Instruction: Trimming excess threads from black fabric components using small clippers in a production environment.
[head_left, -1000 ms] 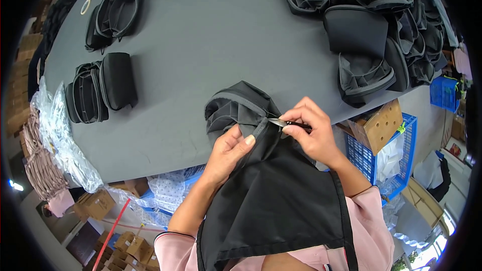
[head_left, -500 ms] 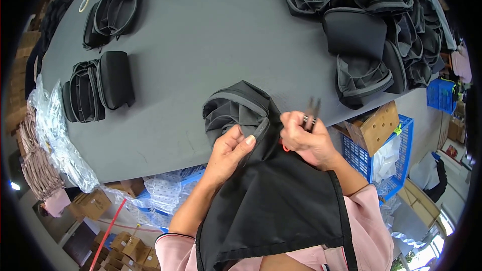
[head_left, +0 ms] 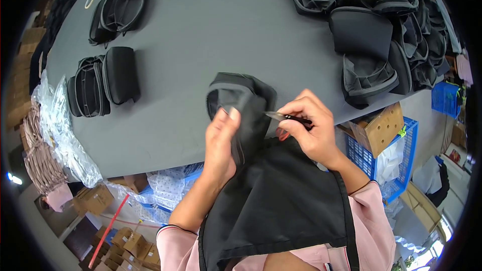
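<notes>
My left hand (head_left: 221, 138) grips the near left edge of a black pouch (head_left: 253, 110) with a dark grey lining, its mouth facing left. The pouch is smeared by motion, held at the table's near edge. In my right hand (head_left: 314, 125) is a pair of thread snips (head_left: 291, 118), pinched between thumb and fingers. Their pointed metal blades face left, close to the pouch's right side. A red loop (head_left: 282, 133) shows below the snips, beside my thumb.
Many similar black pouches (head_left: 361, 30) lie heaped at the table's right. Two small groups, one an upright pair (head_left: 120, 75), stand on the left. Clear plastic bags (head_left: 75, 135) hang over the left edge. A blue crate (head_left: 409, 155) holding a cardboard box (head_left: 384, 128) stands below the right edge.
The pouch has been turned and tilted in my left hand. The snips have swung from pointing up to pointing left, toward the pouch. The whole view has shifted slightly.
</notes>
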### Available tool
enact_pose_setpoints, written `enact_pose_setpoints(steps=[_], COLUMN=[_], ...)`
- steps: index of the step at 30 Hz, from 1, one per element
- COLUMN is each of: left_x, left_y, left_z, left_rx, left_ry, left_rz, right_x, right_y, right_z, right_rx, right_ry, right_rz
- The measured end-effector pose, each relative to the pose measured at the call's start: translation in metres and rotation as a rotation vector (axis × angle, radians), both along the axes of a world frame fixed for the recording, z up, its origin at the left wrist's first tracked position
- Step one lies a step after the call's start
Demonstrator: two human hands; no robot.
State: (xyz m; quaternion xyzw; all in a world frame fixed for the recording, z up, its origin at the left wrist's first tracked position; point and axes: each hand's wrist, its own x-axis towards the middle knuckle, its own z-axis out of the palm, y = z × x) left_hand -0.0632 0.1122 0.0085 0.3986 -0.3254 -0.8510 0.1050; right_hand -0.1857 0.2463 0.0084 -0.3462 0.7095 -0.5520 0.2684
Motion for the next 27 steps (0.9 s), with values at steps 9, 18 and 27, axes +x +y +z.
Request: enact_pose_setpoints(steps=[9,18,27], left_x=[-0.019,-0.036,-0.048], left_y=[-0.035,-0.059,-0.045], left_z=[-0.060,-0.046,-0.073], left_rx=[-0.282,-0.280,-0.523], left_ry=[-0.108,-0.194,-0.354], left_rz=[-0.336,-0.594,-0.425], right_x=[0.008,-0.030,0.001], right_y=[-0.036,-0.072,-0.018], right_z=[-0.068,-0.067,-0.052], right_rx=[0.198,0.013,0.228], right_ry=[0.050,-0.741,0.264], right_rz=[-0.204,-0.044,-0.213])
